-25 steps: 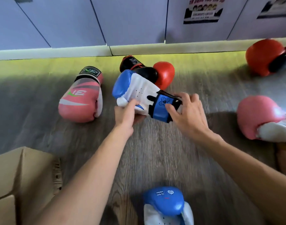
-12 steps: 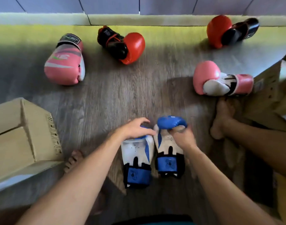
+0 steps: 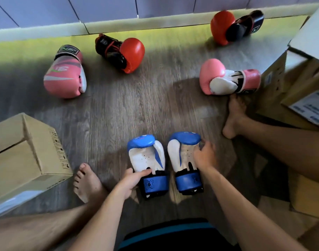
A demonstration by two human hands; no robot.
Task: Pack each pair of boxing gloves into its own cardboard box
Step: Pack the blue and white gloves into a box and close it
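Observation:
Two blue-and-white boxing gloves lie side by side, palms up, on the wooden floor in front of me. My left hand [image 3: 131,180] grips the left blue glove [image 3: 146,156] near its cuff. My right hand [image 3: 205,156] holds the right blue glove [image 3: 182,154] along its right side. Farther away lie a pink glove [image 3: 64,77] at the left, a second pink glove [image 3: 225,78] at the right, a red-and-black glove [image 3: 126,53] at the back, and another red-and-black glove [image 3: 231,28] at the back right.
A cardboard box [image 3: 23,160] stands at my left. More cardboard boxes [image 3: 296,82] are stacked at the right. My bare left foot [image 3: 86,182] and right foot [image 3: 234,116] rest on the floor beside the blue gloves. A wall skirting [image 3: 137,24] runs along the back.
I brought the far blue glove back and set it beside the near one. My left hand slid from the glove's top down to its cuff. The view tilted down.

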